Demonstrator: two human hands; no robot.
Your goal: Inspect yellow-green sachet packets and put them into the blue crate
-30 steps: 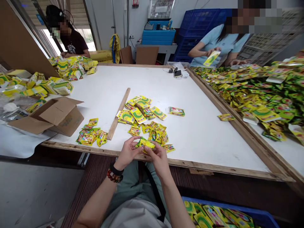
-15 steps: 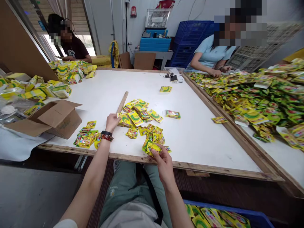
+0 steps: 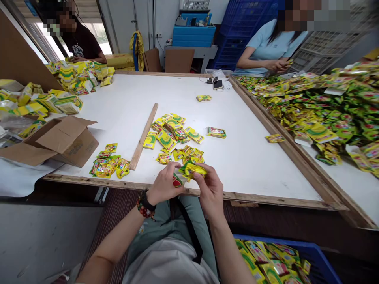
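Observation:
Over the table's front edge, my left hand [image 3: 166, 183] is closed around a small carton [image 3: 177, 180] with a red and green side and a pale open end. Close against that end, my right hand [image 3: 209, 186] pinches a bunch of yellow and green packets [image 3: 192, 170]; whether any are inside the carton, I cannot tell. Just beyond my hands lies a loose pile of small packets [image 3: 188, 153]. Behind it sits a heap of yellow flat cartons [image 3: 166, 140]. A wooden strip [image 3: 144, 136] lies left of the heap, with another small packet pile [image 3: 104, 165] further left.
An open cardboard box [image 3: 68, 142] stands at the left edge. Yellow cartons [image 3: 79, 77] are heaped back left. A wooden rail [image 3: 266, 126] borders a large packet mound [image 3: 319, 106] on the right, where a person [image 3: 266, 51] works. A blue crate [image 3: 318, 256] holds cartons below right.
My left hand has left the cartons by the wooden strip and come back toward me with one carton. My right hand has lifted its packets up to it.

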